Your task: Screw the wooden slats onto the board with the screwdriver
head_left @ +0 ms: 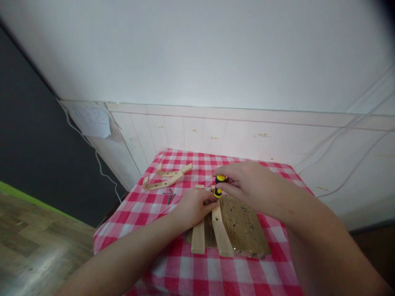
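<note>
Fingers of my right hand (245, 180) clamp a yellow-and-black screwdriver (220, 179).
Left hand (194, 206) at a wooden bracket (221, 233): closure I cannot tell.

My screwdriver (220, 179) has a handle of bright yellow broken up with black. Beneath it I see a brown board (237, 222) with streaky grain, peppered with small black specks. The two wooden bars (198, 242) lying over it are pale cream, as are the two bent pieces (166, 184) to my left, dotted with dark holes. The screws (168, 199) look dull grey. My tablecloth (247, 279) is checked in pinkish red and white, with paler pink squares between. Ahead, the upper wall (197, 53) is plain greyish white; the panelling (197, 139) is creamy white, marked by thin reddish lines and tan blotches. Left of me stand a charcoal panel (40, 107), a lime-green strip (40, 209) and a streaky brown floor (18, 246).
</note>
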A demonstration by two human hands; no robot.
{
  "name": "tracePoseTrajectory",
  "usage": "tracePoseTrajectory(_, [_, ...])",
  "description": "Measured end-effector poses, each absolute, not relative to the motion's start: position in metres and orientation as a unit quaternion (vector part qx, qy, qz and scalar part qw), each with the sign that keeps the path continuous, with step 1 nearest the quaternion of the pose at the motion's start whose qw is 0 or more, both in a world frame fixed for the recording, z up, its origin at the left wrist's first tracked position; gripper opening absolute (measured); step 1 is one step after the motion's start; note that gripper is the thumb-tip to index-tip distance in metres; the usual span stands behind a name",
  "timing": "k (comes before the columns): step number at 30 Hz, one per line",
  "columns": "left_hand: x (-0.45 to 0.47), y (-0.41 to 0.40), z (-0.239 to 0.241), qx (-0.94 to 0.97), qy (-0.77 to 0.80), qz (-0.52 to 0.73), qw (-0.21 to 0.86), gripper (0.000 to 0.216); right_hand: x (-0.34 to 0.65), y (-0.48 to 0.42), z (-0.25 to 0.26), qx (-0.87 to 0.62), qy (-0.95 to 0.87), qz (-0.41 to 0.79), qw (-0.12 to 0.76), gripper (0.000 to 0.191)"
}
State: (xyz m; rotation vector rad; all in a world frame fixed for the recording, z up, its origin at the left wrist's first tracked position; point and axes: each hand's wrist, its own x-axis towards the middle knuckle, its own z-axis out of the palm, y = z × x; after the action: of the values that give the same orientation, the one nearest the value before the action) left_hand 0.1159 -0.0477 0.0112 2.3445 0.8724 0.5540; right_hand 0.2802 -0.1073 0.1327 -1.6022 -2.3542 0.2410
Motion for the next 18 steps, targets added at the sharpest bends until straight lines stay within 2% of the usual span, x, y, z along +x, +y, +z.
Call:
tracePoseTrajectory(5, [0.116, -0.048, 0.012, 0.877, 0.324, 0.199, 0.294, 0.009, 0.283, -0.108, 0.130, -0.558, -0.811, 0.084, 0.154, 0.030])
tracePoseTrajectory(8, [0.115, -0.048, 0.013, 0.879, 0.324, 0.198, 0.290, 0.011, 0.287, -0.109, 0.131, -0.556, -0.819, 0.065, 0.123, 0.027])
tracePoseTrajectory(11, [0.115, -0.047, 0.014, 0.883, 0.314, 0.198, 0.287, 0.012, 0.288, -0.107, 0.133, -0.627, -0.776, 0.017, 0.075, 0.021])
tracePoseTrajectory(14, [0.115, -0.048, 0.013, 0.883, 0.307, 0.203, 0.293, 0.013, 0.288, -0.103, 0.131, -0.681, -0.730, -0.041, 0.040, 0.043])
tracePoseTrajectory(15, [0.115, -0.048, 0.013, 0.882, 0.307, 0.206, 0.293, 0.014, 0.288, -0.101, 0.129, -0.677, -0.733, -0.049, 0.050, 0.044])
tracePoseTrajectory(18, [0.115, -0.048, 0.012, 0.877, 0.312, 0.216, 0.295, 0.012, 0.289, -0.097, 0.124, -0.616, -0.779, -0.025, 0.111, 0.030])
